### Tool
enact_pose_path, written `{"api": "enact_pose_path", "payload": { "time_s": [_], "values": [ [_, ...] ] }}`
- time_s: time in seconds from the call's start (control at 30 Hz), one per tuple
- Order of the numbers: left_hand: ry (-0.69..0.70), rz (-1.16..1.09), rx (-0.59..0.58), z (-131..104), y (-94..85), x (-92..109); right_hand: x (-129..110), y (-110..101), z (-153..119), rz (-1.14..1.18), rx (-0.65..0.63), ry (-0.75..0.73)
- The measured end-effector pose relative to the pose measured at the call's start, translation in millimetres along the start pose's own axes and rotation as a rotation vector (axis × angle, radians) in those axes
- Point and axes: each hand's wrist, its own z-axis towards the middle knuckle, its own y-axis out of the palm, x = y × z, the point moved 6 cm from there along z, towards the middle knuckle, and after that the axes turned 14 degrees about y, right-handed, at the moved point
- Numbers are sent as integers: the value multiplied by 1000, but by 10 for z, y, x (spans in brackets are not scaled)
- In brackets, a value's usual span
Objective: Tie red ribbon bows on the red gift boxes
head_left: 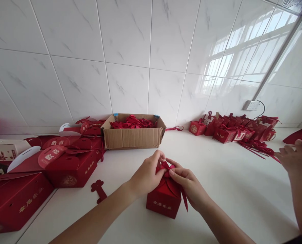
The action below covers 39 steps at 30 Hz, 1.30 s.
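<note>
Head view: small red cardboard gift box with gold lettering (163,200) stands upright on the white countertop (229,189), near edge, centre, directly under my eyes so both hands meet over its top. My left hand (147,176) has thumb and fingertips pressed together on the red ribbon bow (165,167) at the peak of the box, pinching one side. My right hand (186,183) pinches the other side of the same bow, fingers curled, wrist resting low beside the box; this appears to steady it. One ribbon tail hangs down the right face of the box.

Far centre: open brown cardboard carton (133,134) against the tiled wall, filled with loose red ribbons (132,122), within arm's reach. Left: stack of larger red handled boxes (64,162), some flat. A loose red card tab (99,190) lies near them. Far right: row of finished small red boxes (232,130), kept well apart from the unfinished stock. Right edge: another person's hand (292,157), fingers spread.
</note>
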Motion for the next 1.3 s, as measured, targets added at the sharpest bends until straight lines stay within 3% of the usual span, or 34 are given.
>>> {"api": "enact_pose_path", "payload": {
  "time_s": [0.07,0.23,0.43,0.67,0.83,0.93,1.17,1.3],
  "values": [
    [-11,29,8,1,-59,-7,-8,-6,5,7,14,-22],
    [-113,-71,-135,-21,-46,20,-16,-2,-12,-29,14,-15],
    [-174,-107,-119,-14,-19,-28,-93,-50,-62,-255,68,-20],
    [-105,-66,-218,-1,-96,12,-193,-251,-97,-513,154,-67],
    [-13,-4,-327,-22,-128,93,-196,-263,-126,-479,33,-24],
    [27,29,-351,-22,-146,129,-228,-256,-91,-509,82,-13],
    [61,77,-340,-11,-185,130,-374,-143,18,-732,96,-155],
    [81,122,-362,-17,-178,122,-459,-97,-8,-788,25,-278]
  ]
}}
